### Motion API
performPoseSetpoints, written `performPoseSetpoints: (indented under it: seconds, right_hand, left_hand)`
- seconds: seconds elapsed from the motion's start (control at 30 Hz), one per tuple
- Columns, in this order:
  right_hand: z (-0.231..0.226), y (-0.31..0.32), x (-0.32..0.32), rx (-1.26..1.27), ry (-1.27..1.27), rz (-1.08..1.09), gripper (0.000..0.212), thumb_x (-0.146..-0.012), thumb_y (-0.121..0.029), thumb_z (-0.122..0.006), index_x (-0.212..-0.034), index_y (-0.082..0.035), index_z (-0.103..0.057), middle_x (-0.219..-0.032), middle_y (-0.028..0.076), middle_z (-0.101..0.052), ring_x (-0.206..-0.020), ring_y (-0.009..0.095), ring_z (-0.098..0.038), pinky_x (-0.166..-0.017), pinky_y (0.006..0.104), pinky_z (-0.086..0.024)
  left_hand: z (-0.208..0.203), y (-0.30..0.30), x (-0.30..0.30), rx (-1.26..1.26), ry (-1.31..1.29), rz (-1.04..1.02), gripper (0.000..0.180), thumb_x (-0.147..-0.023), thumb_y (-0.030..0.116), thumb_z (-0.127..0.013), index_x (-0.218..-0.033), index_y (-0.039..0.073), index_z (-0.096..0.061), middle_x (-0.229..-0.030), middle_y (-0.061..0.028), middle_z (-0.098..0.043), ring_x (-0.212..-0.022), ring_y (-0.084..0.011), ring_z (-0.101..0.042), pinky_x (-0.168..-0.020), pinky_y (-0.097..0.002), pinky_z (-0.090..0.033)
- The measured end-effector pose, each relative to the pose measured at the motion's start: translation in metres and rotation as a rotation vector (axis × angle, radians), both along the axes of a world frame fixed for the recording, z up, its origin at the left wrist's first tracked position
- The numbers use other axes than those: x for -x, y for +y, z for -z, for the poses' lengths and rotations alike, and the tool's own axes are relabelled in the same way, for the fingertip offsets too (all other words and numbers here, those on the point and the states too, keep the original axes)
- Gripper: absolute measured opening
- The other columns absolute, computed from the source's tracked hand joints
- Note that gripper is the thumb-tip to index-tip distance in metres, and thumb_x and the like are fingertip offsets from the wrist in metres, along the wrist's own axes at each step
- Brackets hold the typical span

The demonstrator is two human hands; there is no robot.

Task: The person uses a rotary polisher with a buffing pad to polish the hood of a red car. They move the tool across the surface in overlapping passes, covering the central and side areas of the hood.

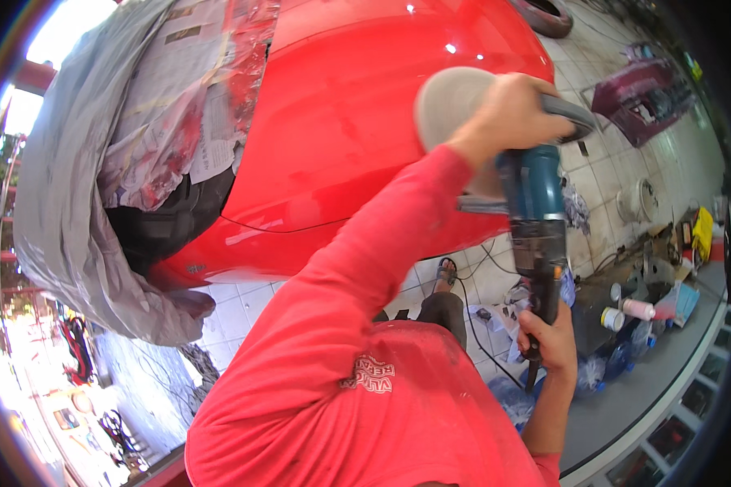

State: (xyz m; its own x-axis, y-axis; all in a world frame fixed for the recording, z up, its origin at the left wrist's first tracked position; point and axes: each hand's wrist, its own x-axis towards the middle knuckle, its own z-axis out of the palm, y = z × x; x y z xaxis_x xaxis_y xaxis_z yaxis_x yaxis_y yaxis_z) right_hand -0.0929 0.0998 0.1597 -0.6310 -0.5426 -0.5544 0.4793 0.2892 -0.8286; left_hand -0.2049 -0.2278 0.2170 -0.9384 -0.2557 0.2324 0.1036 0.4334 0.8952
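A blue and black rotary polisher [538, 191] lies across the edge of a glossy red car panel [341, 122]. Its round beige pad [449, 101] rests against the panel and looks smeared, as if spinning. My left hand [513, 115] is closed round the black front handle [573, 116], with the arm reaching across from the left. Farther back, my right hand [551, 334] grips the rear handle near the trailing cord. Part of the pad is hidden behind my left hand and wrist.
Newspaper [166, 105] and a grey cover [69, 178] mask the car's left part. A black cord [487, 353] runs over the tiled floor by my foot. Bottles and tubs [613, 316] stand at right, a white bucket [638, 200] and a maroon car part [646, 101] beyond.
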Motion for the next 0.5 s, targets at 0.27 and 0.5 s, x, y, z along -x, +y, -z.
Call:
performPoseSetpoints:
  seconds: [0.27,0.5]
  right_hand:
    - [-0.007,-0.082,-0.076,0.037,0.325,-0.553,0.07,-0.087,-0.041,-0.087,-0.135,0.002,-0.061,-0.107,0.018,-0.076,-0.101,0.033,-0.074,-0.092,0.0422,-0.056]
    - [0.027,-0.122,-0.107,0.176,0.356,-0.67,0.069,-0.091,-0.048,-0.082,-0.139,-0.002,-0.061,-0.101,0.023,-0.076,-0.093,0.043,-0.073,-0.085,0.0446,-0.056]
  left_hand:
    - [-0.017,-0.082,-0.252,-0.108,0.104,-0.436,0.048,-0.086,0.009,-0.084,-0.127,-0.013,-0.072,-0.11,-0.0152,-0.077,-0.1,-0.0182,-0.072,-0.09,-0.0317,-0.058]
    - [-0.021,-0.102,-0.337,0.045,0.066,-0.676,0.044,-0.087,0.006,-0.078,-0.127,-0.013,-0.072,-0.109,-0.0151,-0.078,-0.096,-0.017,-0.073,-0.09,-0.0286,-0.057]
